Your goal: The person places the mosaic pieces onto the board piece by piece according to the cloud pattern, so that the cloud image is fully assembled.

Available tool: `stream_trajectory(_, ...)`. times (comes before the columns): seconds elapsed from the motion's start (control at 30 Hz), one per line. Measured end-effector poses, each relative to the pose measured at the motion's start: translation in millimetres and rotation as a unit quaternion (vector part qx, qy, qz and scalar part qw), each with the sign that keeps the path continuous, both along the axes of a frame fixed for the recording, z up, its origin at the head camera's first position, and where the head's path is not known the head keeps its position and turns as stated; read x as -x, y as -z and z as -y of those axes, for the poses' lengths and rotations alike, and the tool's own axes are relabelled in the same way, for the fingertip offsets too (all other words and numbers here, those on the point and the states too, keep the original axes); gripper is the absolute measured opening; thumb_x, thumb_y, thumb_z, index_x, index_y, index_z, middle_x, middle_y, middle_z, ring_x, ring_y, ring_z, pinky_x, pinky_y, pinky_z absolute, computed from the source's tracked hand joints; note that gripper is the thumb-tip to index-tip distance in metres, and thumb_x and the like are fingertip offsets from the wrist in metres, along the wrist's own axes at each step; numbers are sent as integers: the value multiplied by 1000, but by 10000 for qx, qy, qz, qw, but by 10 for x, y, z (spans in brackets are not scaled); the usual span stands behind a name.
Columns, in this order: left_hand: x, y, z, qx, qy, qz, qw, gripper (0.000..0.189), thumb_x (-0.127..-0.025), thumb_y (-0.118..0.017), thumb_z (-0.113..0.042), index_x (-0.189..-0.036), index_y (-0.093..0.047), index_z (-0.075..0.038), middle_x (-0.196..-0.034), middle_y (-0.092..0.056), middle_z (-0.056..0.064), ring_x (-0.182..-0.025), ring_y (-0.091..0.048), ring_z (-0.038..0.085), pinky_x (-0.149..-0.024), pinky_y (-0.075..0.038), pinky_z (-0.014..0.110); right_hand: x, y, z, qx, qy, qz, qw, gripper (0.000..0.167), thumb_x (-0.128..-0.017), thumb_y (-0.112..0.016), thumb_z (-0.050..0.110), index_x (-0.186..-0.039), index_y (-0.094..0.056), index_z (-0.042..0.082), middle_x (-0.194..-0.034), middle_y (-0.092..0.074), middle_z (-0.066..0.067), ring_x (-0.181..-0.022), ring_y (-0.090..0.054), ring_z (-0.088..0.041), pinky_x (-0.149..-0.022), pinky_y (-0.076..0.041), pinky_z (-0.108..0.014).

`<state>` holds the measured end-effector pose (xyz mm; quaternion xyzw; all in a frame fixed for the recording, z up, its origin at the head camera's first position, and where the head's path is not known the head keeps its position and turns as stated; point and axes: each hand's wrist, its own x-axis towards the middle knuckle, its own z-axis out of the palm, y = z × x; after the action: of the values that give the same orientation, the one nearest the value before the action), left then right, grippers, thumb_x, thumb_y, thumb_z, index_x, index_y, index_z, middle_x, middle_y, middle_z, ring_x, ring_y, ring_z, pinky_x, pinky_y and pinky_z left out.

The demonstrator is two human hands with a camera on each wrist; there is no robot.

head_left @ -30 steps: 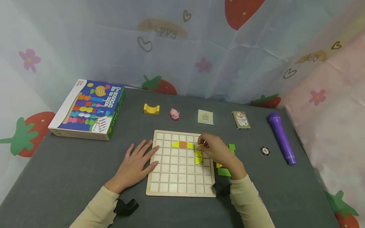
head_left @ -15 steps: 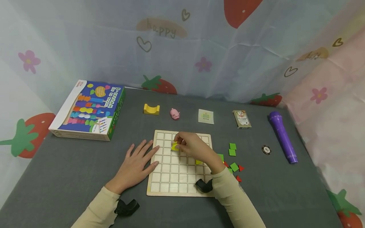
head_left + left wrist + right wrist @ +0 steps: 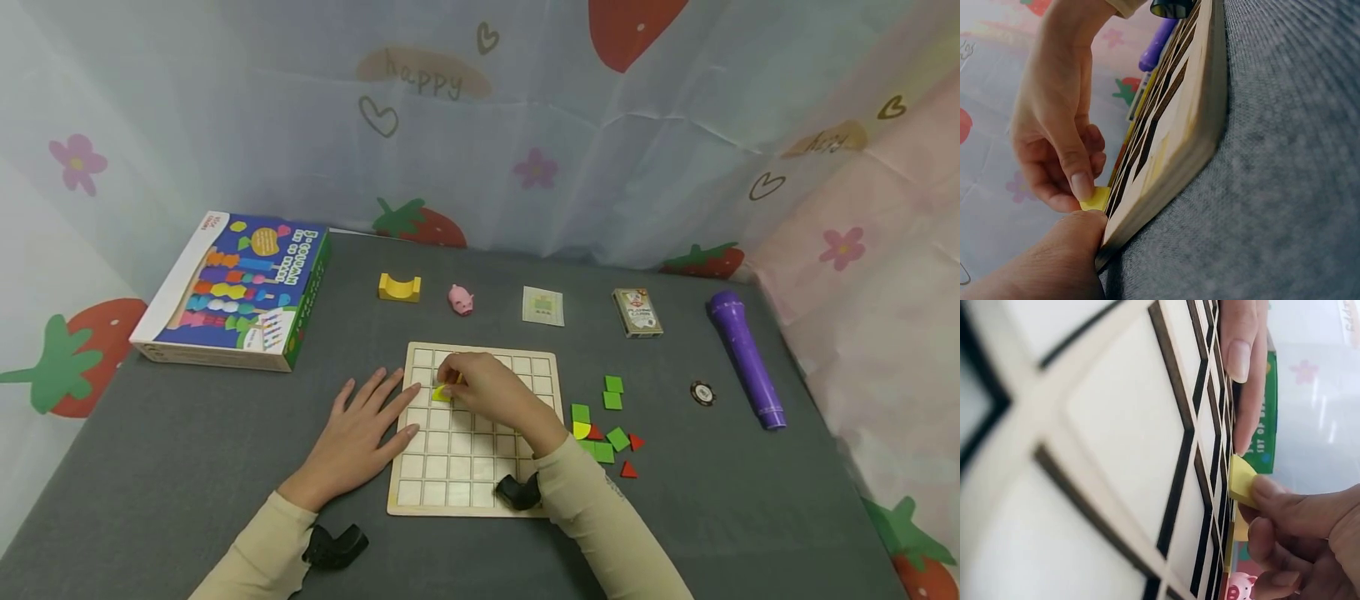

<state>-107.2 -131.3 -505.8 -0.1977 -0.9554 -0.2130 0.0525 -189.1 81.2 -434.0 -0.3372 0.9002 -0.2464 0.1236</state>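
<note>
My right hand [image 3: 487, 387] is over the upper left of a wooden grid board [image 3: 437, 467], pinching a yellow tile with a curved edge [image 3: 441, 394] between thumb and fingers. In the right wrist view the yellow tile [image 3: 1242, 479] stands slightly tilted at the grid. My left hand [image 3: 352, 437] lies spread beside the board, its thumb and index fingertip resting on the left border. The left wrist view has the pinched tile [image 3: 1094, 199] just beyond the left thumb [image 3: 1079, 234]. My right hand and forearm hide other tiles on the board.
Right of the board lie several green tiles [image 3: 603, 452], red triangles [image 3: 628, 471] and a yellow tile [image 3: 581, 430]. Behind stand a yellow block [image 3: 399, 288], pink pig [image 3: 461, 300], paper card [image 3: 543, 307], card box [image 3: 637, 313], chip [image 3: 702, 393], purple microphone [image 3: 746, 358] and game box [image 3: 232, 292].
My right hand has moved left across the board, from its right side to the upper left, with a yellow tile in its fingers. My left hand has stayed in place.
</note>
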Motion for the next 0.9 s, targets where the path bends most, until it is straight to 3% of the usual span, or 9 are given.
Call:
stream_trajectory(0.4, -3, -10, 2, 14, 3, -41, 10000, 59, -96, -51, -48, -149, -37, -24, -156, -30, 8, -145, -22, 31, -113, -11, 62, -36, 38, -15, -297, -147, -283, 9991, 9, -92, -66, 17, -99, -71, 14, -95, -62, 5, -82, -57, -7, -77, -50, -25)
stream_trajectory(0.6, -1, -13, -1, 4, 15, -24, 10000, 59, -96, -50, -48, -149, -38, -24, -156, -30, 8, -145, -22, 30, -113, -11, 62, -54, 28, -2, -548, -178, -233, 9981, 15, -92, -65, 18, -105, -70, 12, -101, -61, 2, -87, -58, -10, -80, -51, -26)
stream_trajectory(0.9, -7, -25, -6, -11, 21, -66, 10000, 59, -96, -52, -47, -148, -39, -24, -155, -31, 9, -144, -23, 31, -113, -12, 62, -79, 3, -7, -622, -338, -541, 9960, 17, -90, -68, 18, -106, -69, 12, -102, -61, 0, -92, -57, -12, -83, -51, -27)
